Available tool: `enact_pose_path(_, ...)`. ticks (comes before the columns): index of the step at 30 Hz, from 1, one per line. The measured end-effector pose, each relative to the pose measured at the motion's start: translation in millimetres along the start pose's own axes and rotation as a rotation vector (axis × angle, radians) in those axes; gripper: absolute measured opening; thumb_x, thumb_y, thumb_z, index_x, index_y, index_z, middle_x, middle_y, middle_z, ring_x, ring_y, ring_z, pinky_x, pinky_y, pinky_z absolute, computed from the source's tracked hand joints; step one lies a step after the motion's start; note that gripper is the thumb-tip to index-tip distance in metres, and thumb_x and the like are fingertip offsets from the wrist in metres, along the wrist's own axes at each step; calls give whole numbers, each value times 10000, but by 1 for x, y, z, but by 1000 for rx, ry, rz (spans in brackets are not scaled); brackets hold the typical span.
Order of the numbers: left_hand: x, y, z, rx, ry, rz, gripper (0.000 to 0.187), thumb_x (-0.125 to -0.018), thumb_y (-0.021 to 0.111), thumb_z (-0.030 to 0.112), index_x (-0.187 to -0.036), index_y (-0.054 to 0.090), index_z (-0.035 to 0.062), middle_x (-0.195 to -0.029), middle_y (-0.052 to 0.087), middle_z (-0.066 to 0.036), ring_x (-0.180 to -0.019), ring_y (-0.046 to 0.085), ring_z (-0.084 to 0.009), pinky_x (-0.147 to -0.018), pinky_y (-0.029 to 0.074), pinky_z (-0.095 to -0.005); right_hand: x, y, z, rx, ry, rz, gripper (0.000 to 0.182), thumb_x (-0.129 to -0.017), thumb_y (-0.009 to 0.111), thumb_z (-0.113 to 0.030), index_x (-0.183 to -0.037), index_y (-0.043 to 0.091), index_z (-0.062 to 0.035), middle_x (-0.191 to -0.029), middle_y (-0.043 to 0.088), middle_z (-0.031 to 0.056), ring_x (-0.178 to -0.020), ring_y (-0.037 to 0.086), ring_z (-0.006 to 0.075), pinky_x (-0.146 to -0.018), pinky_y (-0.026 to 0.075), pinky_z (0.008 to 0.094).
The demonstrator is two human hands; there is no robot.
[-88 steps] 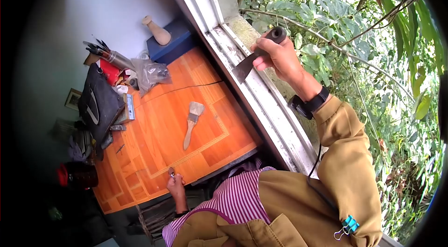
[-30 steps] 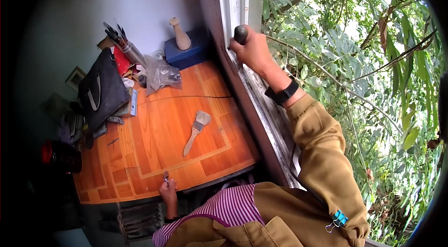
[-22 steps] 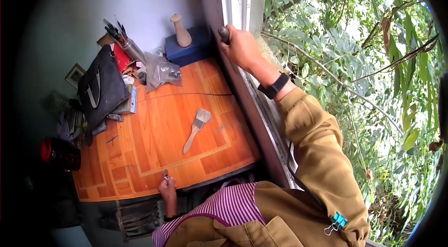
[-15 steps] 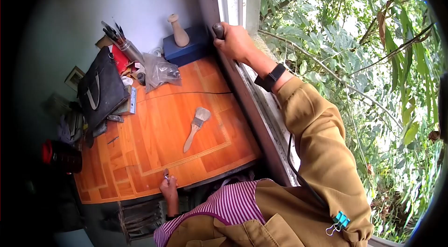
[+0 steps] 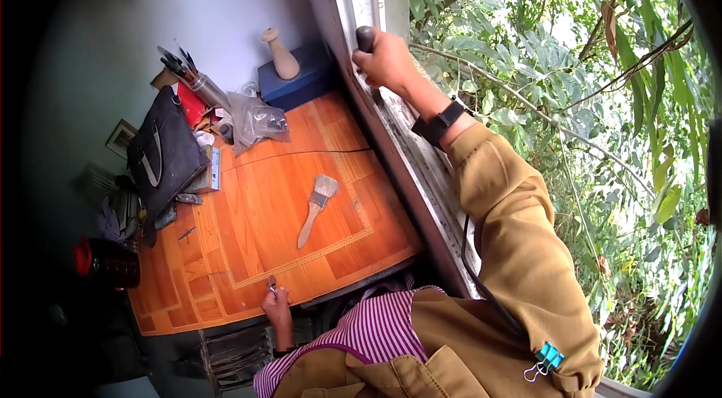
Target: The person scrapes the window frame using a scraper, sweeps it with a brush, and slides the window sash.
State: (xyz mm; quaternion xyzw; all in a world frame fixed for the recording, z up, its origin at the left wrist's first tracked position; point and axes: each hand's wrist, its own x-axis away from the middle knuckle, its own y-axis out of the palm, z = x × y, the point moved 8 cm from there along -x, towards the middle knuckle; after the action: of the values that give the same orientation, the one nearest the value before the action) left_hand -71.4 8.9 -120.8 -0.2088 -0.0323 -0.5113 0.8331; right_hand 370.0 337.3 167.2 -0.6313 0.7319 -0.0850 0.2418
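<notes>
My right hand (image 5: 389,62), with a dark band on its wrist, is at the window frame, closed around a dark round-ended handle (image 5: 365,38). The rest of that object is hidden by the hand. My left hand (image 5: 278,309) is closed at the front edge of the wooden table (image 5: 259,210). From its fingers sticks a small metallic object with a dark tip (image 5: 271,282), too small to name. A flat paintbrush (image 5: 317,206) with pale bristles lies on the table, apart from both hands.
Along the wall stand a blue box (image 5: 295,83) with a turned wooden piece (image 5: 281,56) on it, a cup of brushes (image 5: 207,89), a plastic bag (image 5: 257,122) and a black bag (image 5: 164,157). A red-lidded dark jar (image 5: 109,262) is at left. Foliage (image 5: 549,89) fills the window.
My right hand has shifted slightly right and downward along the window frame, with the dark handle now more upright. My left hand stays at the table edge. The view has turned a little.
</notes>
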Motion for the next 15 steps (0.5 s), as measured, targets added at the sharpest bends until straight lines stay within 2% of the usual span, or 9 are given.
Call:
enact_pose_path(2,2,1,1,-5,-7,-1,243,-873,570,162,-692,583,-1,-577,535,-3,-498,467,-66,-482,360,-201,3,-8,5,-55,13,13,191,-746,605,-114,-872,551,18,-664,616,164,-451,598,194,-499,512,330)
enact_pose_path(3,2,1,3,8,-5,-7,241,-873,568,156,-689,580,2,-575,533,-2,-497,465,-65,-482,359,-200,4,-11,7,-56,16,16,191,-746,605,-114,-872,551,18,-664,616,164,-451,598,194,-499,512,330)
enact_pose_path(5,0,2,6,15,4,-16,239,-873,565,151,-685,577,4,-573,531,-1,-497,463,-64,-482,357,-200,7,-15,19,-290,94,33,152,-757,577,-94,-833,516,21,-651,607,114,-430,585,155,-408,496,288)
enact_pose_path(8,0,2,6,-5,-11,-14,238,-872,566,147,-679,574,6,-571,531,-2,-497,463,-63,-482,354,-200,7,-22,35,-408,143,27,144,-765,562,-84,-852,504,16,-656,596,83,-443,586,144,-378,491,259)
enact_pose_path(15,0,1,6,-47,-19,-2,231,-869,569,141,-685,580,2,-566,531,-5,-483,463,-69,-475,353,-201,8,-35,70,-677,211,8,124,-795,547,-76,-856,531,31,-705,622,133,-435,583,162,-356,484,258)
